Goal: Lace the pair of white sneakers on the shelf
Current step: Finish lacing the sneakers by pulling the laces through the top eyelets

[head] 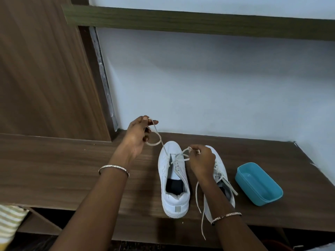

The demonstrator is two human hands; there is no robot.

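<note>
While the nearer sneaker (220, 169) waits on the shelf (72, 169) just beside the blue tub (258, 183), left hand (137, 131) pinches one lace end (164, 148), raised away from the tub, likely pulling slack through the farther sneaker (174, 180); right hand (201, 160) pinches the other end over its eyelets

Nothing can be read on the white sneakers (175, 200), the blue tub (259, 183) or the shelf (72, 169).
</note>
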